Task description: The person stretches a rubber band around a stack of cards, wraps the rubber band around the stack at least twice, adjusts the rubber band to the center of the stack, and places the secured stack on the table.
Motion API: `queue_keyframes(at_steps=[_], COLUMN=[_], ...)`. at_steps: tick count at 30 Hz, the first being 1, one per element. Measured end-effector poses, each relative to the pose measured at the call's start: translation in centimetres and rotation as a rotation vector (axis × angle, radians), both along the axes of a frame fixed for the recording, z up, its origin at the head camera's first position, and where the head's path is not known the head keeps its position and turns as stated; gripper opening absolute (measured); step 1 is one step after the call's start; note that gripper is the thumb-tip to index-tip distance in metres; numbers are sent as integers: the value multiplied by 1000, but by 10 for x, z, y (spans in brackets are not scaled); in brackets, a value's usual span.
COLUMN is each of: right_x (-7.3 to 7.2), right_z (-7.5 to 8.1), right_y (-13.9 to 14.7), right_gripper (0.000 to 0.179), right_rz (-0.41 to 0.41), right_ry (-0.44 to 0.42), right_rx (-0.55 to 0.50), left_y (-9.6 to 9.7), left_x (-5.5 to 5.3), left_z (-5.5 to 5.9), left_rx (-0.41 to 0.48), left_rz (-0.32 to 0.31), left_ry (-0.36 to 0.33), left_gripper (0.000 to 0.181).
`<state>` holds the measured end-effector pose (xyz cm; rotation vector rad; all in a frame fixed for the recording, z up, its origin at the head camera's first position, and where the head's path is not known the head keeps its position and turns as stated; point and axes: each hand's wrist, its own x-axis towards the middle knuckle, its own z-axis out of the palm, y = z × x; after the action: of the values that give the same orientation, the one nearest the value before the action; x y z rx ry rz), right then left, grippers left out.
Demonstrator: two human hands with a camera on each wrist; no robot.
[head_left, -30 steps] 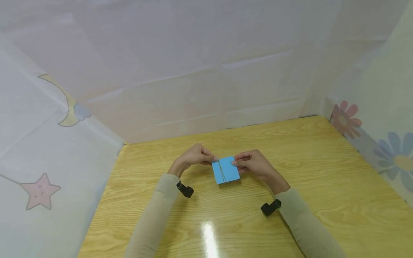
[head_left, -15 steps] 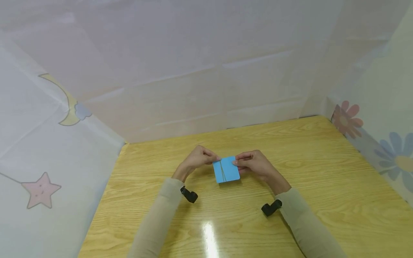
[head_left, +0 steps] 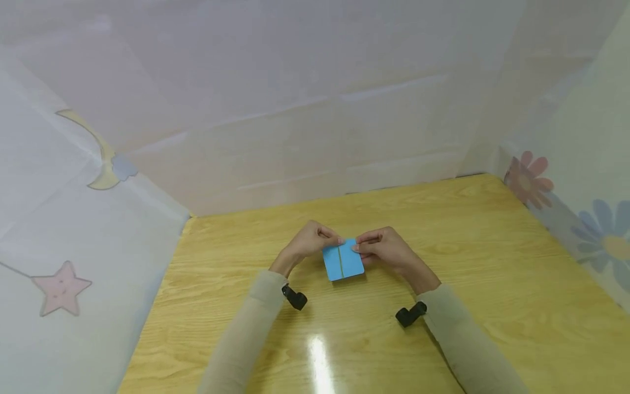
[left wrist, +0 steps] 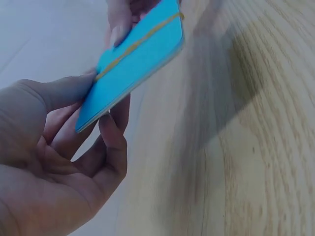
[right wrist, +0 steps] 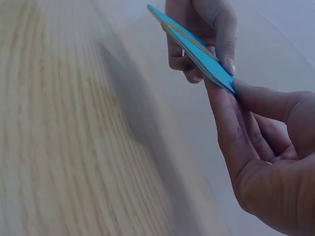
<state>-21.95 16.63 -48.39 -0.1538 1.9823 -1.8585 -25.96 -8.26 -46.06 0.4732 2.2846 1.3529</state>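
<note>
Head view: looks down on a wood-grained worktop point(head_left: 467, 230), marked by a white glare point(head_left: 320, 364) low in frame.
Blue card point(head_left: 351, 264): held between left hand point(head_left: 312, 239) and right hand point(head_left: 389, 249), tilted, raised off the worktop near its middle; round-cornered, with a thin pale edge; casting a shadow point(left wrist: 216, 88) onto the wood.
Tan band point(left wrist: 139, 42): wrapped over the card from upper edge to lower edge, close to its middle; run across the back hidden, course there cannot be told.
Left hand grip: curled, pinching the card at its upper edge, with thumb tip against the end of the band and fingers bent behind.
Right hand grip: curled, pinching the card near its upper right corner, with thumb in front and fingers behind.
Left wrist camera point(head_left: 295, 299): black, fixed at the end of a beige left sleeve point(head_left: 246, 334).
Right wrist camera point(head_left: 411, 315): likewise black, fixed at a beige right sleeve point(head_left: 462, 334).
Backdrop point(head_left: 295, 109): pale and creased; printed at left with a moon point(head_left: 105, 153) and pink star point(head_left: 62, 288), at right with a red flower point(head_left: 525, 183) and blue flower point(head_left: 615, 246).
</note>
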Motion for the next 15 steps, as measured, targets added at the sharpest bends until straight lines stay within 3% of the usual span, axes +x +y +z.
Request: queue_keyframes(at_steps=[15], right_x=[-2], right_z=[0], right_y=[9], right_gripper=[42], right_rz=[-17], right_ry=[-8], right_rx=[-15], left_y=[-15], left_x=[-3], left_z=[1], left_rx=[34], left_rz=[1], left_ry=[-25], left_gripper=[25])
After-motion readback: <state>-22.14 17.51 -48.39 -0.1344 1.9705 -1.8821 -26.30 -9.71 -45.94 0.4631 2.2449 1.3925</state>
